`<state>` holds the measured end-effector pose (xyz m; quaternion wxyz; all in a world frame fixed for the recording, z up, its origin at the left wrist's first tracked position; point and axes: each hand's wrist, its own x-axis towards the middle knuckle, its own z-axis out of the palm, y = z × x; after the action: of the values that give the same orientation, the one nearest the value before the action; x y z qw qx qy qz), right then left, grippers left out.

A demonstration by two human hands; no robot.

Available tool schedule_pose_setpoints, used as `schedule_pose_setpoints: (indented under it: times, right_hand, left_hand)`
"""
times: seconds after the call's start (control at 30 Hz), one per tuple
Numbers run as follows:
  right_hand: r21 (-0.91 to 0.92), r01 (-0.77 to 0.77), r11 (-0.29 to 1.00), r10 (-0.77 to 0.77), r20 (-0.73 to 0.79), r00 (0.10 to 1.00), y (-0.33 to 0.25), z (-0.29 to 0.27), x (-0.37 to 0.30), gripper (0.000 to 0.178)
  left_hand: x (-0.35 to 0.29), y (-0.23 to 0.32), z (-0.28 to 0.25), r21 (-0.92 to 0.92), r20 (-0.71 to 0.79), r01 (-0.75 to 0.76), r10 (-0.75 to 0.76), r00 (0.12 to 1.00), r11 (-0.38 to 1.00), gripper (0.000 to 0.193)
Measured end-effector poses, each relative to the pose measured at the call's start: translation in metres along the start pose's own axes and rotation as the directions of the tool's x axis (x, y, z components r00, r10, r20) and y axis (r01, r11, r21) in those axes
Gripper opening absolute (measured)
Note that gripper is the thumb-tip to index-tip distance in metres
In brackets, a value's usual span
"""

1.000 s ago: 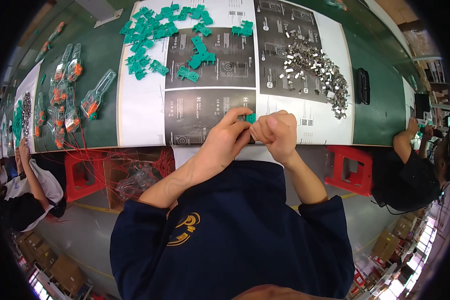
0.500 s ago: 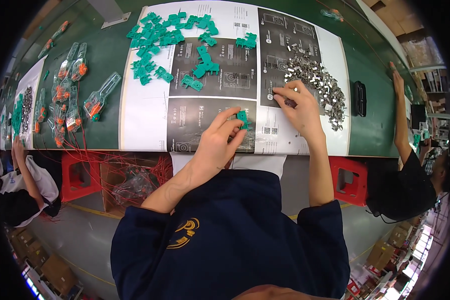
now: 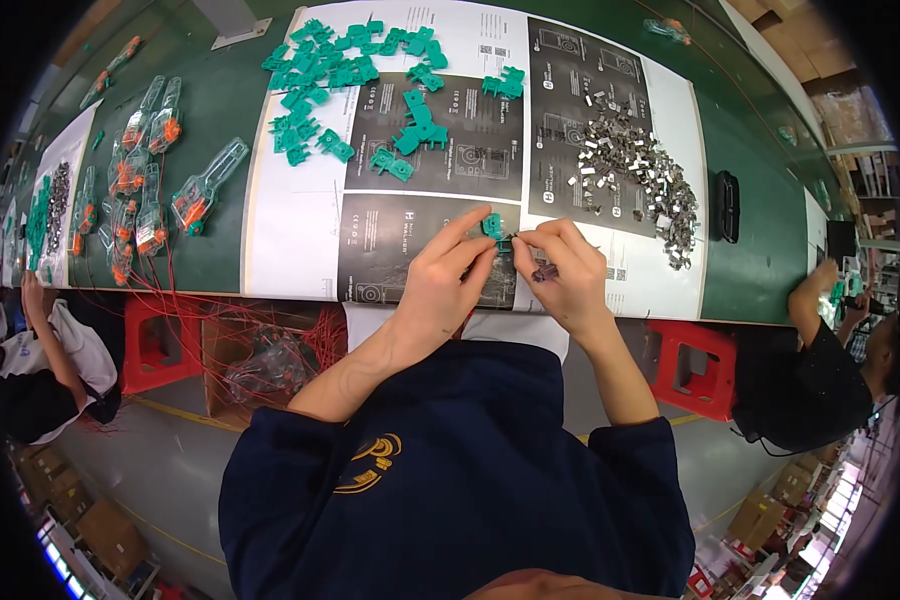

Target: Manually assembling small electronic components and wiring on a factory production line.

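My left hand [image 3: 444, 274] is closed in a pinch on a small green plastic part [image 3: 492, 226], held just above the black printed sheet. Right beside it, my right hand [image 3: 572, 272] has thumb and forefinger closed on a tiny metal piece [image 3: 511, 239] against the part's right side. Several more small dark metal pieces [image 3: 545, 271] sit curled in that palm. Whether the pinched piece is inside the part or only touching it, I cannot tell. A heap of small silver metal clips [image 3: 665, 185] lies to the right, and loose green plastic parts [image 3: 322, 72] spread at the far left of the sheets.
Clear plastic devices with orange parts [image 3: 150, 232] and red wires lie on the green table [image 3: 232, 215] at left. A black case [image 3: 727, 206] lies at right. Below the table edge are red stools [image 3: 695, 370] and a carton of wires. Co-workers sit on both sides.
My right hand has moved left from beside the metal heap to the green part, bringing small metal pieces. My left hand keeps hold of the part. The right co-worker's arm has drawn back.
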<state>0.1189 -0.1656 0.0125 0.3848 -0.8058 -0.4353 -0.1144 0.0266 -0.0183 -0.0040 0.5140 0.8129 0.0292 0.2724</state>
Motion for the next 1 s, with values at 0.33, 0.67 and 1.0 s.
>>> schedule_pose_setpoints:
  times: [0.33,0.67,1.0]
  right_hand:
    - [-0.069,0.072,0.995,-0.073,-0.017,0.997,0.002,0.004,-0.001,0.015]
    - [-0.062,0.185,0.981,-0.180,0.070,0.981,0.002,0.000,0.001,0.017]
    - [-0.129,0.374,0.919,-0.323,0.299,0.898,0.006,-0.016,0.009,0.019]
  left_hand:
    - [-0.001,-0.001,0.001,-0.038,0.013,0.036,-0.036,0.999,0.999,0.013]
    - [0.000,-0.003,-0.002,-0.028,0.033,0.017,-0.016,0.999,0.999,0.013]
    - [0.015,-0.006,-0.012,-0.045,0.240,-0.118,0.126,0.963,0.992,0.017]
